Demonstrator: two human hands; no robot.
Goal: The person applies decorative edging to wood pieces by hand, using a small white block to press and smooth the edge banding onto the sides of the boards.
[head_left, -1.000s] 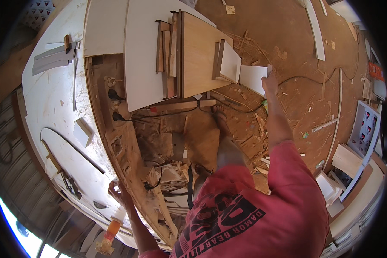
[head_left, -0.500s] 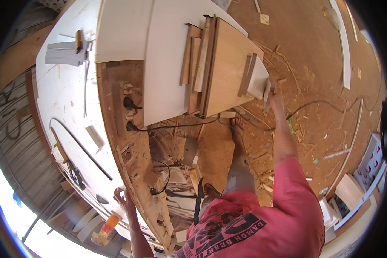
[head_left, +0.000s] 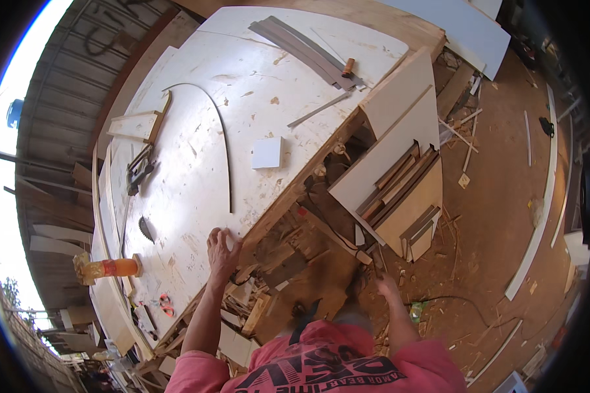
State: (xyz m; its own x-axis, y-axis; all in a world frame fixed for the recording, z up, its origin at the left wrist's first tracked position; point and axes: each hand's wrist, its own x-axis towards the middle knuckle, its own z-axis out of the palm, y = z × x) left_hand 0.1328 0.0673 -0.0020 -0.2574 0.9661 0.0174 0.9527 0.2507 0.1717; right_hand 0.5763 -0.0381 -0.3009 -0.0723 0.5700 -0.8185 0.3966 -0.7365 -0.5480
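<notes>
My left hand (head_left: 221, 254) rests at the near edge of the white-topped workbench (head_left: 190, 154), its fingers bent and the thumb apart, with nothing visible in it. Low on the right, my right hand (head_left: 387, 286) is closed on the lower end of a narrow brown strip (head_left: 381, 259). Just above that hand, a stack of boards (head_left: 410, 190) leans by the bench, with pale panels, brown-edged pieces and short strips. A small white block (head_left: 267, 152) lies on the bench top beyond my left hand.
On the bench are grey-brown strips (head_left: 301, 49), a curved black edging strip (head_left: 223, 124), a dark clamp-like tool (head_left: 139, 170), part of a toothed blade (head_left: 145, 228), and an orange-labelled bottle (head_left: 111, 267). Cables and wood scraps (head_left: 288, 265) litter the ground below.
The view has swung left toward the bench top. My right hand, still holding the strip, has come back from the boards' far end toward my body. My left hand stays by the bench edge.
</notes>
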